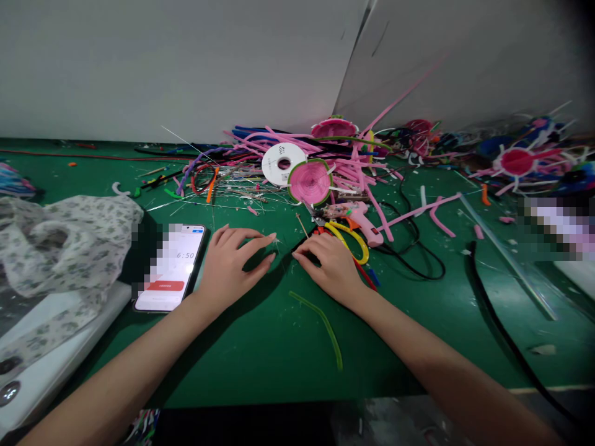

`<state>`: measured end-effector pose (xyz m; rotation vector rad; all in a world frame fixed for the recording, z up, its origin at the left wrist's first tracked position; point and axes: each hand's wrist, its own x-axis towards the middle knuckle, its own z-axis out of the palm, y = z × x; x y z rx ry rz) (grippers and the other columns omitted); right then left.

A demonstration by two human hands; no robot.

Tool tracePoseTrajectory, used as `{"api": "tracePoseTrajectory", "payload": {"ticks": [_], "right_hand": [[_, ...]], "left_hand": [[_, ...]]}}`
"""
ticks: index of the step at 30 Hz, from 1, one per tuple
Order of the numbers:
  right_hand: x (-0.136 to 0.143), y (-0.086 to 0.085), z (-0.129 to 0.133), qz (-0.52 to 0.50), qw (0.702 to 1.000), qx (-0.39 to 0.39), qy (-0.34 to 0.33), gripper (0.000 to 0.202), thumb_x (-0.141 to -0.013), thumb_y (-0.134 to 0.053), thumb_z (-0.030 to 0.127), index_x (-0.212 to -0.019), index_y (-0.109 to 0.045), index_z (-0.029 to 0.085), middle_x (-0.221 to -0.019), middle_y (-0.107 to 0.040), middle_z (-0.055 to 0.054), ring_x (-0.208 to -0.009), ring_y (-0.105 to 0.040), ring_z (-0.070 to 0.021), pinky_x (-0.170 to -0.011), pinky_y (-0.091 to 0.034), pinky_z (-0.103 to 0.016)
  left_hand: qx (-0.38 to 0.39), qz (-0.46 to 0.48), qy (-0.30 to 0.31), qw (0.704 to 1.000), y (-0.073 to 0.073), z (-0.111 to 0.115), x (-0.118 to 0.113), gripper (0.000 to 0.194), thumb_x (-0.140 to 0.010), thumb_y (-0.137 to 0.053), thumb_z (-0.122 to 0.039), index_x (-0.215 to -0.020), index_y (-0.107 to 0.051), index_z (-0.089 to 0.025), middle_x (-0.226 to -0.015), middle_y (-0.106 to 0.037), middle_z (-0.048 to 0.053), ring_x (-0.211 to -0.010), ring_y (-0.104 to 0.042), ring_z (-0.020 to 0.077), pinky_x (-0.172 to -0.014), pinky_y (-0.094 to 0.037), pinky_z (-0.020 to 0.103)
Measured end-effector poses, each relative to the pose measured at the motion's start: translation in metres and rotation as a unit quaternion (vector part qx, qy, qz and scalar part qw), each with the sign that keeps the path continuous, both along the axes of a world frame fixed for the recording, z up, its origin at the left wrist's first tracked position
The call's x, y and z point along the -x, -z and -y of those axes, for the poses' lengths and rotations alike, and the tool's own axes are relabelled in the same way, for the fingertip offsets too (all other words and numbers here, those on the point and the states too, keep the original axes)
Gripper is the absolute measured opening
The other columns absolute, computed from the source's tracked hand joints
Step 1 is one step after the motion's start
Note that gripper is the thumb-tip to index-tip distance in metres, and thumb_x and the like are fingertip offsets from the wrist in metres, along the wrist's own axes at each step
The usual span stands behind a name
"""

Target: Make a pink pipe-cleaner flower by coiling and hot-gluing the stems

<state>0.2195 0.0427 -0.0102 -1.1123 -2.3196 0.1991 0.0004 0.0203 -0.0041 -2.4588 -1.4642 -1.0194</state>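
My left hand [235, 260] hovers over the green table beside a phone, its thumb and forefinger apart with nothing visible between them. My right hand [329, 265] has its fingers pinched together near the table's middle. A short dark piece [297, 251] shows at those fingertips, too small to name, and a thin tan stick [302, 225] rises just behind them. Beyond the right hand are scissors with yellow handles [356, 238] and a pink glue gun [365, 223]. In front of both hands lies a bent yellow-green fuzzy stem [325, 322], touched by neither.
The lit phone [174, 266] lies left, near patterned cloth [69, 241]. At the back are a white spool [274, 162], a pink coiled disc with a green rim [310, 181] and piled pink stems [353, 176]. Clear sticks [511, 263] and a black strip [493, 316] lie right.
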Motion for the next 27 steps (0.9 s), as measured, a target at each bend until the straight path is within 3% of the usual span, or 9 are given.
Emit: {"api": "tracePoseTrajectory", "payload": {"ticks": [20,27], "right_hand": [[0.001,-0.0003,-0.0001,-0.006,1.0,-0.004,0.002,0.016,-0.092,-0.052,0.03,-0.084,-0.062,0.02,-0.083,-0.068,-0.003,-0.081,-0.057,-0.019,-0.073,-0.039,-0.034],[-0.0047,0.0027,-0.0032,-0.022,0.999,-0.021,0.009,0.012,-0.083,-0.064,0.03,-0.086,-0.068,0.019,-0.083,-0.07,-0.004,-0.082,-0.06,-0.0208,-0.076,-0.044,-0.036]], "left_hand": [[-0.002,0.0,0.003,1.0,0.0001,0.0012,-0.0006,0.027,-0.085,-0.062,-0.03,-0.111,-0.062,-0.028,-0.099,-0.067,0.003,-0.093,-0.06,0.0216,-0.091,-0.039,0.043],[0.008,-0.001,0.001,1.0,0.0023,0.0025,-0.0024,0.029,-0.086,-0.061,-0.031,-0.114,-0.061,-0.027,-0.098,-0.066,0.003,-0.094,-0.06,0.0203,-0.091,-0.04,0.042]]}}
